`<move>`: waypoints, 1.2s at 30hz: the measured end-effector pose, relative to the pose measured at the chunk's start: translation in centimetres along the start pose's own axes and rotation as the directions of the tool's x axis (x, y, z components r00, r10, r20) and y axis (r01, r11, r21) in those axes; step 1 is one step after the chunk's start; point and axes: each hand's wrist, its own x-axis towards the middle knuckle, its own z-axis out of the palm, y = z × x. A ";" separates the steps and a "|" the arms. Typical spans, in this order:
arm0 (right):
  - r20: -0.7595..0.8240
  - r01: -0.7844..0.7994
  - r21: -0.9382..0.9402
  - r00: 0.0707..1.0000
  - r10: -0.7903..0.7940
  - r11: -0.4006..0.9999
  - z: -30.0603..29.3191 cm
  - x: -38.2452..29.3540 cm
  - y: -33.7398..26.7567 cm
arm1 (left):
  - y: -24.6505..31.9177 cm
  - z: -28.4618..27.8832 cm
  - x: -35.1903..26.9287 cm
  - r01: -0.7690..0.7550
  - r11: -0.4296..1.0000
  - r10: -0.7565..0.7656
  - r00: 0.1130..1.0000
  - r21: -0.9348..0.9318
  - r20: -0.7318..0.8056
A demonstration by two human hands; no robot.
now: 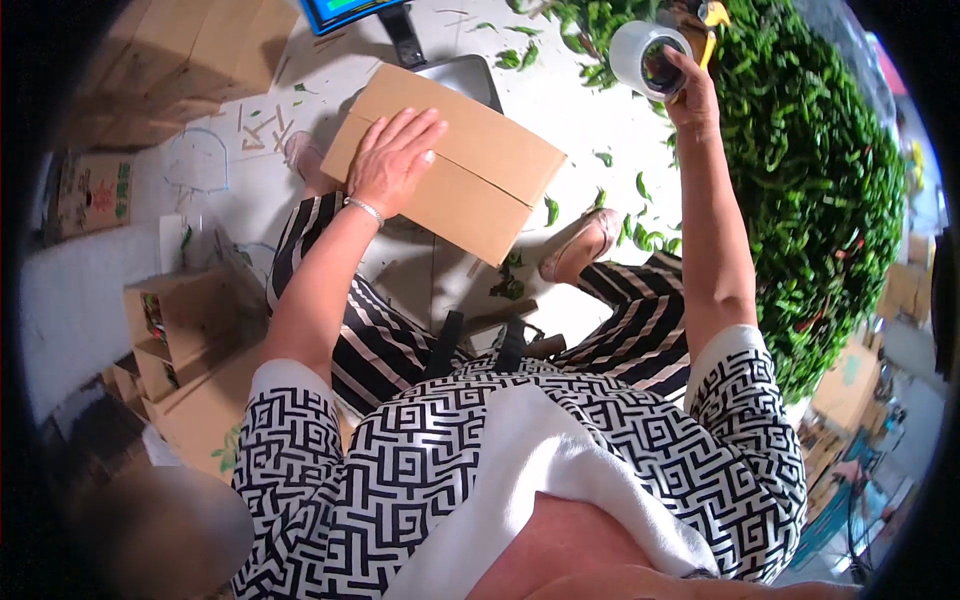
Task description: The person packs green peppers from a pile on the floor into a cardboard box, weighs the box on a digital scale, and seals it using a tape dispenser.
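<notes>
A closed cardboard box (480, 176) rests tilted over the metal pan of a weighing scale (469, 75), its top flaps meeting at a centre seam. My left hand (394, 161) lies flat on its top, fingers spread. Out to the upper right, my right hand (694, 90) grips a tape dispenser (709, 34) with a yellow part, fitted with a wide roll of clear tape (649, 60). No tape shows on the part of the box top in view. Beside the right forearm rises a large heap of green peppers (817, 202).
Large cardboard boxes (187, 45) stand at the upper left, and opened boxes (180, 330) lower down. Loose peppers and cardboard strips (262, 131) litter the floor. The scale's display (349, 11) is at the top. A blurred round shape (161, 532) fills the lower left.
</notes>
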 end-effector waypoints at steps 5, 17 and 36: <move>0.018 -0.079 -0.248 0.996 0.087 0.966 3.3 1.4 0.2 | 1.2 0.7 -1.0 0.031 0.999 -0.032 0.998 -0.018 -0.060; 0.366 0.079 -0.642 0.906 0.214 0.763 12.8 -3.2 1.9 | 2.4 2.2 -1.2 0.018 0.999 -0.022 0.992 -0.031 -0.127; 0.412 0.234 -0.782 0.890 0.198 0.577 18.5 -15.4 4.4 | -4.2 3.8 -1.1 0.225 0.963 -0.260 0.919 -0.146 -0.298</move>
